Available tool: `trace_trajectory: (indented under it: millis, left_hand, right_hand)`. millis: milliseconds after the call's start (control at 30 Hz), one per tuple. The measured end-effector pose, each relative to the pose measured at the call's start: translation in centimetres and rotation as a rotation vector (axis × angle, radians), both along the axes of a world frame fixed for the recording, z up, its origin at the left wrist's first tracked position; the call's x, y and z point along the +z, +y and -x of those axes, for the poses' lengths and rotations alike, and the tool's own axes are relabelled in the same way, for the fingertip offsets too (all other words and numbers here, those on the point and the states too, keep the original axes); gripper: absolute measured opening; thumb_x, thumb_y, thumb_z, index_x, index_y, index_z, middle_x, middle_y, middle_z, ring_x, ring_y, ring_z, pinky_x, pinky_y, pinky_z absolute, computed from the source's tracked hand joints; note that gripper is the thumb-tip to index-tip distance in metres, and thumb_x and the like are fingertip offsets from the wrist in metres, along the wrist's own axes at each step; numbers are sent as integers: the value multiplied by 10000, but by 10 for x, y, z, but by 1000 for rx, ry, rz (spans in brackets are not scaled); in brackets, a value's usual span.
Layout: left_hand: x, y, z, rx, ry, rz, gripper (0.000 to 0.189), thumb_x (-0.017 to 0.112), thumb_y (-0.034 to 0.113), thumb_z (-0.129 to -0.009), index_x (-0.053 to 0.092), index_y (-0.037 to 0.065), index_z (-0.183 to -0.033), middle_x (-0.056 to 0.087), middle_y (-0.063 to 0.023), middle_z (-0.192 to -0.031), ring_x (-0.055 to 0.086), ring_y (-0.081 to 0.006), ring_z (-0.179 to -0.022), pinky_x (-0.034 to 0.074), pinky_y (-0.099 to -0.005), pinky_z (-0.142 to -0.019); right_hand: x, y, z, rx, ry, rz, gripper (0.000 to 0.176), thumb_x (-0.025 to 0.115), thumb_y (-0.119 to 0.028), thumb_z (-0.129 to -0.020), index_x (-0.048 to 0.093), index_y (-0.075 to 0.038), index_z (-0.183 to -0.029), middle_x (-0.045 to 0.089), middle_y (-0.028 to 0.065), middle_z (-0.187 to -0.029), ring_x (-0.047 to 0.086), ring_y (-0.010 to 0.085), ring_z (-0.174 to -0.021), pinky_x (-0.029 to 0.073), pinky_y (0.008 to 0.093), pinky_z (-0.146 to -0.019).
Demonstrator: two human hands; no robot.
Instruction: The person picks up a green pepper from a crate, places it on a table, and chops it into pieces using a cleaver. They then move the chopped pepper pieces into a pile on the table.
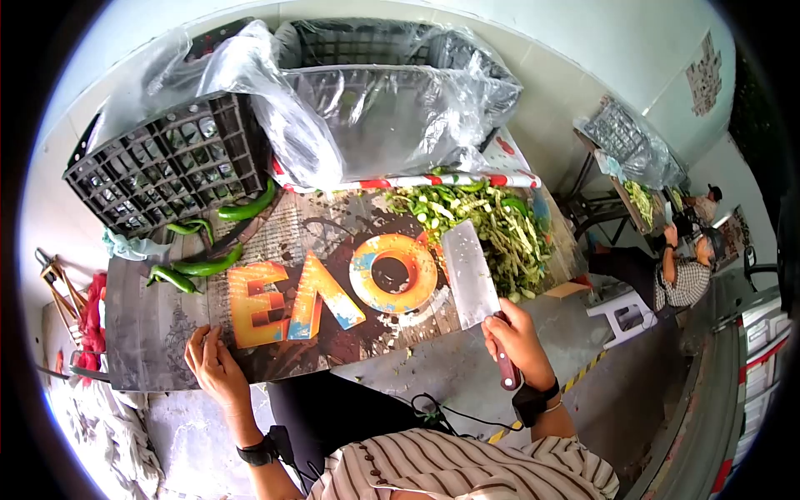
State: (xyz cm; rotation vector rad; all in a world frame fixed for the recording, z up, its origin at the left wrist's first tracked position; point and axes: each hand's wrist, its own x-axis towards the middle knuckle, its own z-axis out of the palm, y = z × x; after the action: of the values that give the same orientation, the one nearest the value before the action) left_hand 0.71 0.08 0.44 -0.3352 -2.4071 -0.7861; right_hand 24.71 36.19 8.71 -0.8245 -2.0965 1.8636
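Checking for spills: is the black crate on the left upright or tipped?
Tipped: the black crate lies on its side, its mouth facing the board, whole green peppers lying before it.

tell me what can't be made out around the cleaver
Head view:
Handle of the cleaver: mostly wrapped by the right hand.
Inside of the rear crate: clouded by the plastic bag.
Work of the seated person: too small, warped near the lens edge.
The red bundle at the left: partly behind the board, blurred.
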Motion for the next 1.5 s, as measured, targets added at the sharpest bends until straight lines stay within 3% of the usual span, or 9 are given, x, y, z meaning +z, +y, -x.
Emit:
trace_trajectory:
  millis: [100,200,367,500,700,900,1100,1300,1500]
  left_hand:
    - [2,0,-3,-4,11,-6,236,545,-10,-823,685,47,-1005,613,-96,-1101,523,-311,-1091,409,-407,-956]
    - [4,2,-3,-2,10,-26,229,552,-18,-811,683,44,-989,613,-96,-1083,525,-309,-1072,412,-404,-951]
    - [4,1,-4,-3,9,-25,230,557,-19,-802,683,33,-987,612,-99,-1082,524,-309,-1073,412,-404,-953]
    - [0,2,-2,-7,8,-28,230,556,-22,-797,684,30,-981,612,-103,-1082,527,-310,-1072,414,-407,-953]
    - [5,4,-5,-4,-6,-44,210,533,-11,-827,672,23,-980,611,-99,-1092,522,-310,-1087,400,-403,-964]
    - [3,2,-4,-6,-2,-44,220,549,-24,-807,678,22,-980,612,-105,-1088,529,-321,-1083,417,-413,-950]
    - [-6,-2,-1,-25,-24,-16,204,543,1,-846,677,24,-998,621,-101,-1112,536,-306,-1077,420,-407,-944]
    - [-10,-7,2,-8,0,32,208,539,38,-892,681,23,-1044,631,-91,-1129,547,-285,-1081,420,-394,-949]
    - [-17,-11,5,-1,3,40,208,538,50,-905,682,38,-1055,634,-77,-1132,548,-279,-1078,422,-390,-942]
  right_hand:
    - [7,-10,14,-6,13,16,83,503,-79,-946,473,-30,-885,548,36,-703,526,92,-486,431,243,-415]
    - [-2,-22,38,141,143,136,138,487,-94,-952,505,3,-1049,550,52,-736,512,95,-495,425,244,-417]
    - [-22,-58,98,406,195,355,127,476,-119,-977,478,-10,-1041,538,42,-746,521,96,-512,443,244,-428]
    - [-28,-76,124,392,115,423,118,516,-136,-966,463,-32,-957,541,40,-747,533,106,-510,444,256,-436]
    - [-32,-27,86,179,149,253,134,496,-111,-961,517,-1,-1035,552,41,-764,532,90,-537,460,240,-448]
    - [-12,-13,33,-156,262,278,96,520,-99,-942,519,-14,-986,566,60,-786,539,121,-530,460,260,-459]
    - [-8,32,-8,-390,478,87,202,529,-233,-947,486,-49,-1018,562,79,-775,499,144,-517,429,280,-465]
    - [-33,80,-64,-756,485,260,192,486,-329,-986,450,-177,-874,426,-31,-646,388,77,-490,341,256,-452]
    - [-77,121,-89,-706,499,391,239,536,-362,-966,466,-167,-845,391,-63,-626,347,45,-479,297,229,-448]
